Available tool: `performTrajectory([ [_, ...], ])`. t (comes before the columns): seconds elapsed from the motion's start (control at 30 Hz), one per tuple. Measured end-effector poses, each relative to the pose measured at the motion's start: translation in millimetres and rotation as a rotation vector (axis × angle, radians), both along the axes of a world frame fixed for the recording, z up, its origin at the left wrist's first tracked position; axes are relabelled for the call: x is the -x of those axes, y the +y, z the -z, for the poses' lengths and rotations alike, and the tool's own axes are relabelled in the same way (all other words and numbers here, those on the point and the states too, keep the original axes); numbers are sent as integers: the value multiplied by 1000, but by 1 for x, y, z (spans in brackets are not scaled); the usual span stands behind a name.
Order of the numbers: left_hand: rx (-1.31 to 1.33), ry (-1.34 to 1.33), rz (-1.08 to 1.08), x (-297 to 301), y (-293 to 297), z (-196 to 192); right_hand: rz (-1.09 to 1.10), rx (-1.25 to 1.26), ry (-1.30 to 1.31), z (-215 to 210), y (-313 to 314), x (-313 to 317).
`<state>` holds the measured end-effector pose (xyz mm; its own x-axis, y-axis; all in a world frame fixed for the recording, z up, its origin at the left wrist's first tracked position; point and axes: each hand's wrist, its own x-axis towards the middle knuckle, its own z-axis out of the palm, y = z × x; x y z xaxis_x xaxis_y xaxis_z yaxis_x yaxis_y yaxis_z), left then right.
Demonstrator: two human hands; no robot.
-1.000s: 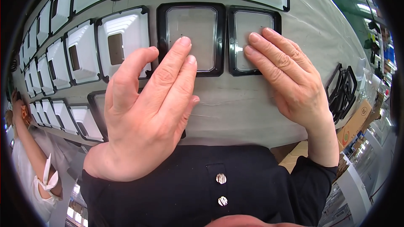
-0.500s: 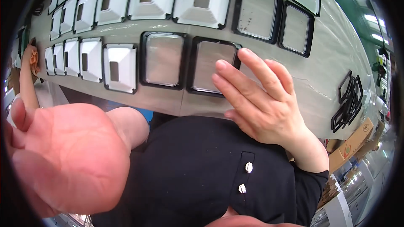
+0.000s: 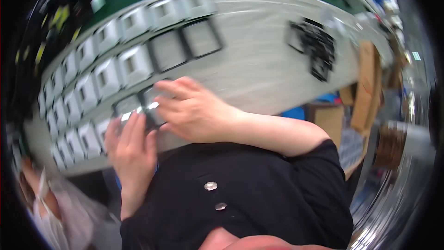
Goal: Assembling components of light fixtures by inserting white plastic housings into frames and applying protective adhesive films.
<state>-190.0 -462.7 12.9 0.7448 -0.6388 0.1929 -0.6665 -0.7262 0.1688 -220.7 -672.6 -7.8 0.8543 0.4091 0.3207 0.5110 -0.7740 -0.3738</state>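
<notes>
Left hand (image 3: pixel 132 146), fingers flat, together, pressing dark-framed square panel (image 3: pixel 127 106) at centre-left, likely to seat it. Right hand (image 3: pixel 192 111) crosses over, fingers spread flat on adjacent panel (image 3: pixel 155 106). Neither grips anything. Rows of white square frames (image 3: pixel 99 81) upper left; black frame stack (image 3: pixel 314 46) upper right on grey table (image 3: pixel 259 65).

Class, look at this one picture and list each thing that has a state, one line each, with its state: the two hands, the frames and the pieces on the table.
left hand: open, fingers flat on a dark frame
right hand: open, fingers spread over the same spot
dark frames: lying flat, side by side
white pieces: laid flat in rows
black frame pile: heaped, untouched
table: partly covered
</notes>
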Motion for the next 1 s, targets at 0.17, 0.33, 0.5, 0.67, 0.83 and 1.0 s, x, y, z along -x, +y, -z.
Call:
performTrajectory([
  [0.17, 50, -11, -22, -2, -2, -7, 252, -226, -387, -35, -103, 0],
  [0.33, 137, -132, 19, 1, -26, -16, 1216, -40, -246, -39, -327, 74],
  [0.5, 193, -117, 162, 7, -63, -26, 1613, 132, 244, 0, -433, 134],
  [0.67, 174, -106, 226, 15, -85, -32, 1704, 116, 154, 10, -434, 125],
  [0.83, 139, -100, 272, 15, -100, -31, 1582, 153, -84, 10, -466, 114],
  [1.0, 156, -81, 261, 20, -103, -33, 1451, 182, 15, -19, -408, 102],
])
